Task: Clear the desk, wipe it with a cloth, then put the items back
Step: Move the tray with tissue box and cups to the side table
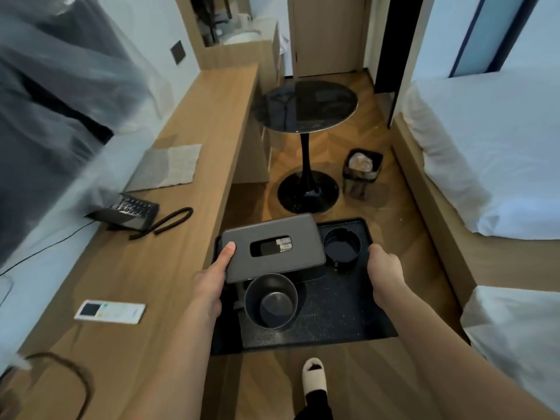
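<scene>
both hands have the black tray (339,316) by its edges: the left hand (212,283) curls under the left rim with its thumb pressed flat on the lid of the grey tissue box (272,248), and the right hand (386,274) is wrapped over the right rim. the tray hangs in the air just off the desk (145,268) edge, over the floor. to carry it well i'd keep it level and move slowly, since the load is loose; that thumb on the box looks like a sensible brace. the tray is dark and speckled with a raised lip. the tissue box sits askew across its far left corner, a dark metal cup (270,301) stands near the front, and a round black ashtray (341,245) sits at the far right. a phone (127,212), a remote (110,311) and a folded cloth (169,166) lie on the desk.
</scene>
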A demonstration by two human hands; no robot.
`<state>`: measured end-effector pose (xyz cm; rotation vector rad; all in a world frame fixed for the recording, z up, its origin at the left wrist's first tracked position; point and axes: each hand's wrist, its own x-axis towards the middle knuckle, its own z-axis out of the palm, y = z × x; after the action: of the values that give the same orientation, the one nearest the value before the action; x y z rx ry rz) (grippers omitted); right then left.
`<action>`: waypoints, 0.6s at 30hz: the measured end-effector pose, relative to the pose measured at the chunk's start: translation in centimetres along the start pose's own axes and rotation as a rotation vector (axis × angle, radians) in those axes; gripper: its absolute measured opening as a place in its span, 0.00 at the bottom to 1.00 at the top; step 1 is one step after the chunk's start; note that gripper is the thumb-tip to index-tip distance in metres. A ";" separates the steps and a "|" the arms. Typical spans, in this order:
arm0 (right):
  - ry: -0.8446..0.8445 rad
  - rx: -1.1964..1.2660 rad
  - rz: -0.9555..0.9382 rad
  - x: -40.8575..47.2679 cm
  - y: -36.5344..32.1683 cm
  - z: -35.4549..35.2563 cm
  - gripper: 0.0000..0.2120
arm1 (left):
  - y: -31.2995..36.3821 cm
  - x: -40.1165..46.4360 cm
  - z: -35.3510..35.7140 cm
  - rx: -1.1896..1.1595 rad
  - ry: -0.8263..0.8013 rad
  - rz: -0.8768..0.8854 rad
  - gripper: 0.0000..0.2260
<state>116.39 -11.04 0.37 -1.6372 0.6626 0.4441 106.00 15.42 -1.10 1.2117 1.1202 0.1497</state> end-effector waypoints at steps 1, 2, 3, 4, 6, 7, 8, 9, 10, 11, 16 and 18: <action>0.007 0.001 0.002 1.2 -1.2 0.4 0.27 | 1.2 1.1 1.3 0.007 -0.003 0.003 0.34; 0.017 0.007 -0.001 2.5 -2.5 0.8 0.27 | 2.2 2.2 2.6 0.019 -0.009 0.001 0.32; 0.026 0.016 -0.003 3.6 -3.8 1.1 0.27 | 3.2 3.5 3.8 0.026 -0.012 0.007 0.32; 0.034 0.026 -0.006 4.9 -5.1 1.5 0.26 | 4.3 4.7 5.1 0.027 -0.022 0.016 0.32; 0.051 0.039 0.003 7.4 -7.4 2.0 0.25 | 6.4 7.1 7.6 0.050 -0.034 0.013 0.34; 0.060 0.047 0.018 8.5 -8.5 2.1 0.25 | 7.4 8.1 8.8 0.057 -0.040 0.008 0.35; 0.064 0.061 0.027 9.6 -9.4 2.2 0.25 | 8.3 8.9 10.0 0.060 -0.052 -0.004 0.38; 0.062 0.077 0.032 10.7 -10.4 2.3 0.23 | 9.1 9.6 11.3 0.069 -0.066 -0.021 0.40; 0.068 0.087 0.038 12.0 -11.3 2.4 0.21 | 9.9 10.3 12.6 0.080 -0.081 -0.032 0.42; 0.078 0.089 0.046 13.3 -12.3 2.4 0.19 | 10.6 11.1 14.0 0.083 -0.087 -0.027 0.41; 0.080 0.081 0.071 20.1 -18.0 2.3 0.17 | 14.1 15.2 21.0 0.085 -0.048 -0.001 0.40; 0.066 0.049 0.059 22.7 -20.6 1.9 0.13 | 15.1 16.6 23.7 0.089 -0.049 -0.015 0.45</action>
<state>147.08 -11.36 1.54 -1.5943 0.7666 0.4148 138.60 16.36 -0.94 1.2790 1.1025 0.0589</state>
